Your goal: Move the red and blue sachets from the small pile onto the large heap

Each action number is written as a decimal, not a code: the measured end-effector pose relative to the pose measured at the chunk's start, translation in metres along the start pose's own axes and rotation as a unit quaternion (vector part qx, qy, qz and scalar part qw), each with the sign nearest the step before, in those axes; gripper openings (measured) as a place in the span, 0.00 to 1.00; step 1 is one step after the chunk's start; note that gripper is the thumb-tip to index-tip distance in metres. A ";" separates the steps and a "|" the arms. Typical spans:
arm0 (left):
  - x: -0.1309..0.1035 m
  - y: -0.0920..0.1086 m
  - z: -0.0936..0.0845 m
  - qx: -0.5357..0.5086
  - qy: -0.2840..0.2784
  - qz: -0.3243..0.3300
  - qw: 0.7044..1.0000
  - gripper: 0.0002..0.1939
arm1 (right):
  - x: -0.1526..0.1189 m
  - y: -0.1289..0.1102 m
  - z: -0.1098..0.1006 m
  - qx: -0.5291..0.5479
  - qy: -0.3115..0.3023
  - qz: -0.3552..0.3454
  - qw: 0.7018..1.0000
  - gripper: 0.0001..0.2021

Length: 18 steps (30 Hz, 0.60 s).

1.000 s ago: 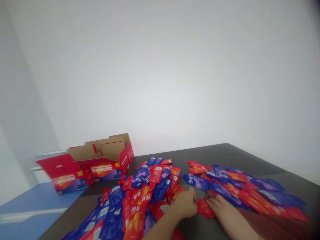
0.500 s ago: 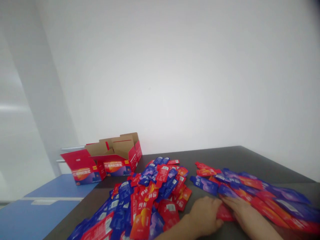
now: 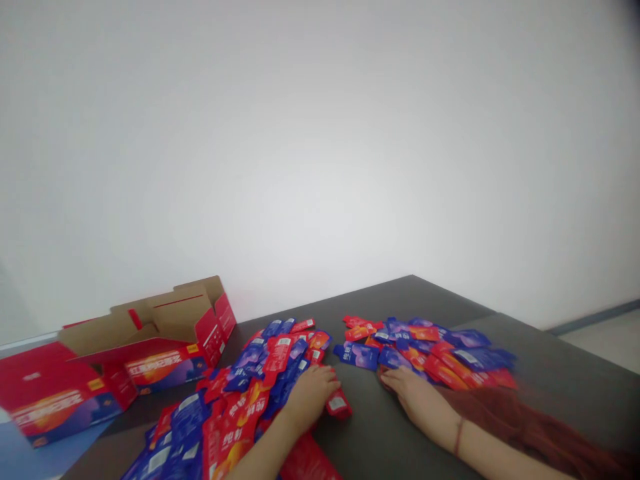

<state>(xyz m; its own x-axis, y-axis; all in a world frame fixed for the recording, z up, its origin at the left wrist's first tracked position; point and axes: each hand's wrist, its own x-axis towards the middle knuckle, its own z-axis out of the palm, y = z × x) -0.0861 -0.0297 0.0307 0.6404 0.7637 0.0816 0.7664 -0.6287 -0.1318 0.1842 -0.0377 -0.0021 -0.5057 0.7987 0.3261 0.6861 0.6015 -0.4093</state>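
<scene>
My left hand (image 3: 314, 395) lies at the right side of a big pile of red and blue pouches (image 3: 245, 407), its fingers curled round a red pouch (image 3: 339, 404) whose end sticks out to the right. My right hand (image 3: 407, 393) rests at the near left edge of a second, smaller pile of red and blue pouches (image 3: 450, 357). Its fingers are bunched, and whatever is under them is too small to make out. A thin band circles my right wrist. Bare dark table separates the two hands.
Open red cardboard boxes (image 3: 165, 367) with brown insides stand at the left. Behind the dark table (image 3: 390, 293) rises a pale wall. A brown cloth (image 3: 525, 427) lies beside my right forearm. Part of a blue surface (image 3: 75, 447) shows at lower left.
The view has turned right. My hands, close together before, are now apart: the left has moved to the big pile with a red pouch, the right stays by the smaller pile.
</scene>
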 end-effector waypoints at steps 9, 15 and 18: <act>0.001 -0.046 -0.033 -0.076 -0.107 0.000 0.991 0.25 | 0.003 -0.001 0.003 0.010 -0.008 0.002 1.000 0.19; 0.061 -0.015 -0.032 -0.042 -0.069 -0.139 0.987 0.16 | 0.006 -0.006 0.002 -0.011 -0.001 -0.001 1.000 0.20; 0.088 0.008 -0.012 -0.039 -0.035 -0.147 0.988 0.24 | 0.006 -0.005 0.001 -0.003 -0.003 -0.007 1.000 0.20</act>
<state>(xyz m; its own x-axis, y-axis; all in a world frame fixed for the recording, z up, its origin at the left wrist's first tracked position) -0.0232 0.0301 0.0491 0.3864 0.9216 0.0365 0.9221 -0.3852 -0.0362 0.1770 -0.0363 0.0007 -0.5177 0.7908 0.3264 0.6822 0.6118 -0.4004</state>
